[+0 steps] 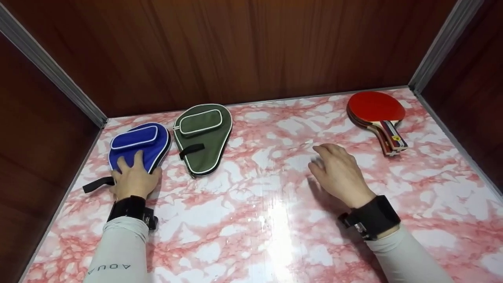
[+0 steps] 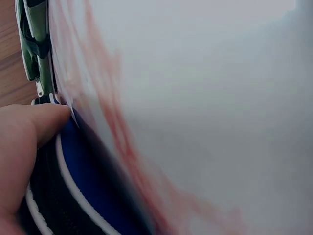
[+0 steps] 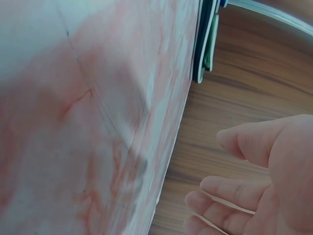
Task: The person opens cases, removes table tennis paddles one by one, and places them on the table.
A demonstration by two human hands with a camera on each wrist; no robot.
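Observation:
A blue table tennis paddle case (image 1: 134, 138) with white piping and a black strap lies at the left. My left hand (image 1: 135, 181) grips its narrow lower part, fingers spread over the top and thumb (image 2: 46, 120) against the zippered side. Just right of it lies a green paddle case (image 1: 210, 145), with a pocket and a black strap. My right hand (image 1: 338, 173) hovers over the middle right of the table, fingers loosely bent and nothing in them; the right wrist view shows its thumb apart from the fingers. Stacked table tennis paddles (image 1: 377, 107), red rubber up, lie at the far right.
The table (image 1: 251, 196) has a glossy red-and-white marbled top. Brown wood-grain panels (image 1: 251, 51) rise behind it and on both sides, with grey metal strips (image 1: 436, 43) at the corners. Light glares off the front middle of the table.

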